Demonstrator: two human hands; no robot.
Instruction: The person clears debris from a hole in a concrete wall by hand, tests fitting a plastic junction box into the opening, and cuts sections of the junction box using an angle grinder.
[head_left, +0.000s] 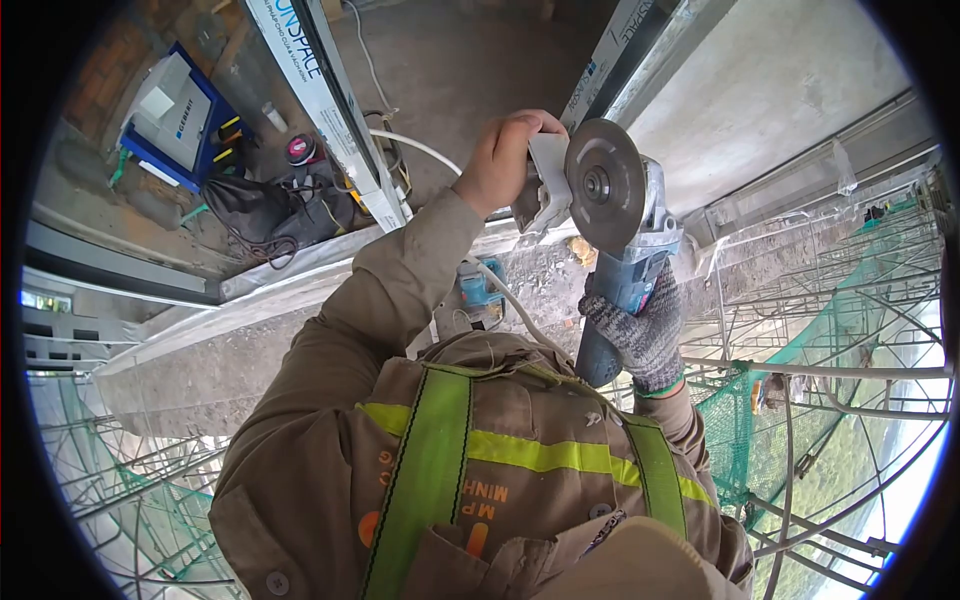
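My bare left hand (508,158) is closed around a short pale grey piece with a folded shape and a ragged lower edge (550,190); its material is unclear. My right hand (642,332), in a grey knitted glove, grips the blue body of an angle grinder (628,280). The grinder points away from my chest, its round cutting disc (606,185) facing me beside the grey piece. At the disc's left rim the two look very close; whether they touch I cannot tell.
Film-wrapped metal frame posts (325,95) flank an opening ahead. Inside are a blue-and-white box (180,120), a dark bag (255,205) and a white cable (425,148). A blue tool (482,285) lies near my chest. Scaffolding pipes (850,371) and green netting (725,425) stand right.
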